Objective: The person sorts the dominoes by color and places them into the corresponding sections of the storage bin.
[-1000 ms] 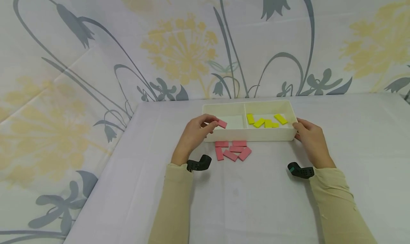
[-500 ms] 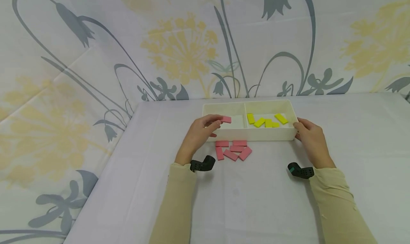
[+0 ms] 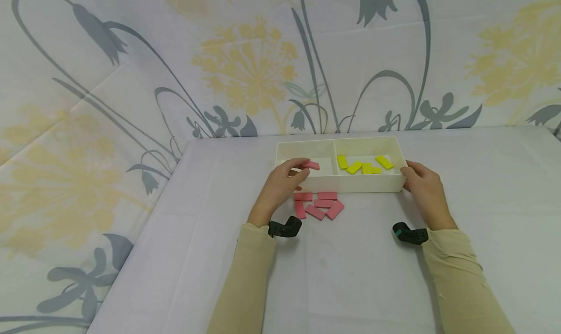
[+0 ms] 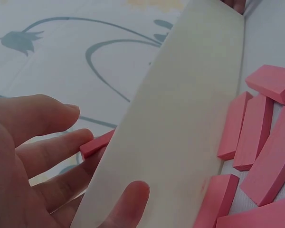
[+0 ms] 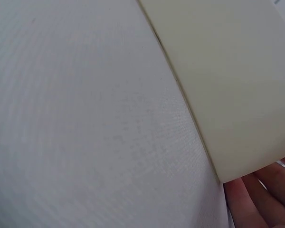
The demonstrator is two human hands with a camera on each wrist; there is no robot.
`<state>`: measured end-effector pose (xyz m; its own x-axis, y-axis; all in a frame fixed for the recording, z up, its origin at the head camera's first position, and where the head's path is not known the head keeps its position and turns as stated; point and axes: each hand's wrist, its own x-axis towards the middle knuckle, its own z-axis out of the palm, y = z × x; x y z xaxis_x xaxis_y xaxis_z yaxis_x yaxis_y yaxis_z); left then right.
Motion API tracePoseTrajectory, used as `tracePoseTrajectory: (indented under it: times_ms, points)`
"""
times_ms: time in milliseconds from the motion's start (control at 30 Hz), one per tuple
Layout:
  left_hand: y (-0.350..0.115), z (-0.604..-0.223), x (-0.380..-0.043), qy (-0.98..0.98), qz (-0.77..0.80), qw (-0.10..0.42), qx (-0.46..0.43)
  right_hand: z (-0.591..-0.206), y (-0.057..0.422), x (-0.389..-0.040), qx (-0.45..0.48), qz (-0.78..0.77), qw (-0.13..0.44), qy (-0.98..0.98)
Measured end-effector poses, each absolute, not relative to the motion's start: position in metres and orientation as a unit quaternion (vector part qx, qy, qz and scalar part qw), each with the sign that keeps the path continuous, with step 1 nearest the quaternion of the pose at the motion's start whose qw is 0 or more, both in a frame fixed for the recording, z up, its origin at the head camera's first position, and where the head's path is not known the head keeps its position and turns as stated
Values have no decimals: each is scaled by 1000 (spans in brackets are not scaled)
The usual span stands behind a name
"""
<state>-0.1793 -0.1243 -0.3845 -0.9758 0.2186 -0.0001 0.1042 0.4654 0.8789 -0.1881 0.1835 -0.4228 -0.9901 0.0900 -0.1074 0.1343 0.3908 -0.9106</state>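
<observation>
My left hand (image 3: 280, 183) reaches over the front wall of a white two-compartment box (image 3: 307, 184), at its left part. Its fingers hold a flat pink block (image 3: 312, 165) over the left compartment. In the left wrist view that pink block (image 4: 97, 144) lies between two fingers, with the top digit apart from it. One fingertip (image 4: 135, 194) is outside the box wall. My right hand (image 3: 423, 195) grips the box's right front corner; in the right wrist view its fingers (image 5: 266, 194) are partly hidden behind the wall.
Several pink blocks (image 3: 323, 204) lie on the white cloth in front of the box. Several yellow blocks (image 3: 366, 168) lie in the right compartment. A patterned cloth (image 3: 245, 66) hangs behind the table (image 3: 342, 275).
My left hand has moved a little to the right with the pink block, farther over the left compartment. The block's tilt has changed. My right hand has stayed at the box corner.
</observation>
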Motion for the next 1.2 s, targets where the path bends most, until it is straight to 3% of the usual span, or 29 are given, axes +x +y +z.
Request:
tracePoseTrajectory:
  times_ms: [1200]
  points:
    - [-123, -386, -179, 875, 467, 84, 96, -424, 184, -187, 64, -551, 19, 832]
